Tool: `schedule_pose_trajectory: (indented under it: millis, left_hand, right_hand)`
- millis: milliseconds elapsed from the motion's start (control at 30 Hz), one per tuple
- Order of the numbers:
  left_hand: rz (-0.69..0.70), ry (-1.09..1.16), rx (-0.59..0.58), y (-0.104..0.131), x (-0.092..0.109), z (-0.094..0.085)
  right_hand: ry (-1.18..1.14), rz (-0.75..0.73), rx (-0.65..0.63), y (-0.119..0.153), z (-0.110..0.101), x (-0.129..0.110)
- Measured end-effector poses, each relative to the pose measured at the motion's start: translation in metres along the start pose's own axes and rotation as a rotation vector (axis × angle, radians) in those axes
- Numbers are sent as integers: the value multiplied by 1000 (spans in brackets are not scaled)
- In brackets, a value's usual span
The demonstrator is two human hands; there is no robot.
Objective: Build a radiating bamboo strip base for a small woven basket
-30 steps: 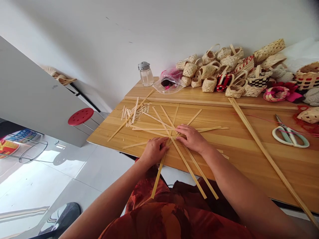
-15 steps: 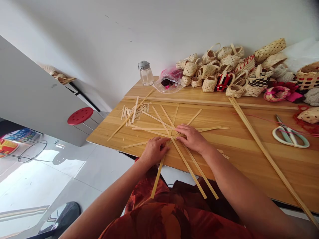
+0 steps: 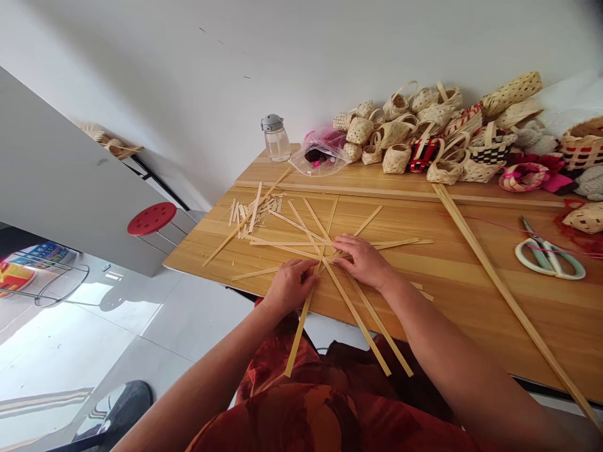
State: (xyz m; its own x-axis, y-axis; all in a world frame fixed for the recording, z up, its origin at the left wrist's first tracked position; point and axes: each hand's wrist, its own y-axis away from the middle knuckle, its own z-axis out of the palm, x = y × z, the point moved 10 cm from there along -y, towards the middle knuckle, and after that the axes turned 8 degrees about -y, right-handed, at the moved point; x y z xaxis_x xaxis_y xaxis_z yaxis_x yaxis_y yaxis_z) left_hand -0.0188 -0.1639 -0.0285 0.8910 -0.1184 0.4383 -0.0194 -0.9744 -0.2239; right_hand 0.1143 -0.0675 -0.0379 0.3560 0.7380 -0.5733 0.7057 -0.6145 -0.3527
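Several flat pale strips cross one another in a star shape near the table's front edge, some of their ends hanging past it. My left hand is at the left of the crossing, its fingers bent together on the strips. On the right side of the crossing lies my right hand, with its fingertips pressed on the strips and its thumb tucked below. Both hands hide part of the strips beneath them.
Beyond the hands, the wooden table bears woven baskets, a plastic bag, a bottle and strip scraps. Scissors and long strips lie right. A red stool stands left.
My left hand has shifted very slightly at the crossing. My right hand and the strips look almost the same.
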Motion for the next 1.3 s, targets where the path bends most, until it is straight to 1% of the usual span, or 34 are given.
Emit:
schedule_pose_trajectory:
  millis: [100, 200, 333, 433, 700, 1033, 1300]
  left_hand:
    - [56, -99, 35, 2, 8, -4]
    - [159, -235, 52, 4, 26, -7]
    - [367, -353, -30, 10, 60, 5]
    - [462, -412, -84, 12, 75, 17]
    - [504, -468, -163, 8, 83, 37]
    - [533, -432, -114, 9, 85, 39]
    - [530, -442, -131, 11, 88, 41]
  right_hand:
    - [-12, 3, 1, 0, 0, 0]
    - [-27, 11, -1, 0, 0, 1]
    - [-30, 29, -11, -1, 0, 3]
    - [-32, 31, -14, -1, 1, 4]
    - [-46, 48, -13, -2, 0, 6]
    - [-55, 65, -17, -3, -1, 6]
    - [-55, 64, -16, -3, -1, 5]
